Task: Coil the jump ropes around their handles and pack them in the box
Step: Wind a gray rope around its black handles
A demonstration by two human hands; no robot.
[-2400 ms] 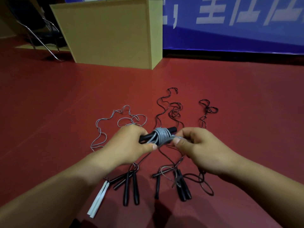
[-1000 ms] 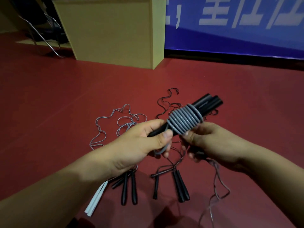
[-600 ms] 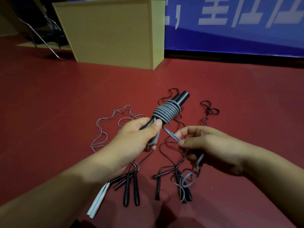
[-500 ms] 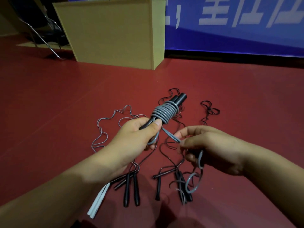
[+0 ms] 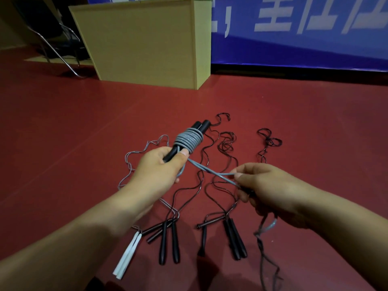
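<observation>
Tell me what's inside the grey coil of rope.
Two black handles run side by side through the grey coil, gripped below it by the left hand. Their middle section is hidden by the wraps, so nothing more can be told.

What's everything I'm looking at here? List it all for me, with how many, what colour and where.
wound jump rope: one, grey cord coiled on two black handles, held up at centre
loose grey cord: one doubled stretch, running from the coil to the right hand
ropes on the floor: several, mostly black cords, one pale grey at left
black handles: several, lying in a row near the person
white handles: two, bottom left
box: one, tan, standing behind
banner: one, blue with white characters, back right
chair: one, dark, back left
floor: red
left hand: grips the handles
right hand: pinches the cord
</observation>
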